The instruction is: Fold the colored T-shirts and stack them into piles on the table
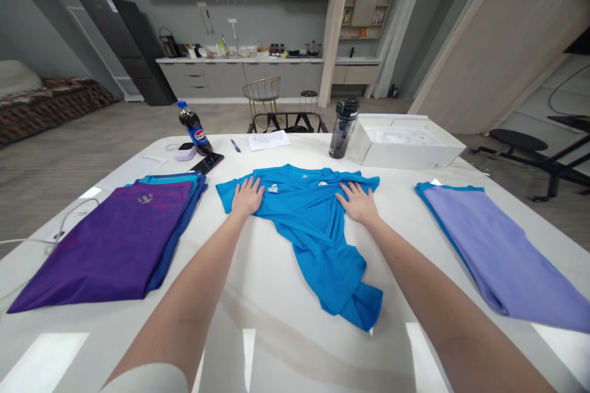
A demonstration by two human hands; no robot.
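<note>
A bright blue T-shirt [306, 209] lies on the white table [276, 331], its collar toward the far side and its lower part bunched and twisted toward me. My left hand [249, 196] rests flat on the shirt near the left sleeve, fingers spread. On the right sleeve area, my right hand [358, 201] also presses down with its fingers apart. A small white print shows on the chest beside my left hand. Neither hand grips the cloth.
Folded shirts, purple on top [115, 239], lie at left; a folded lavender shirt [502, 245] over blue cloth lies at right. Farther back are a cola bottle [196, 129], a phone [208, 163], a pen [235, 145], paper [270, 140], a dark tumbler [343, 129] and a white box [405, 153].
</note>
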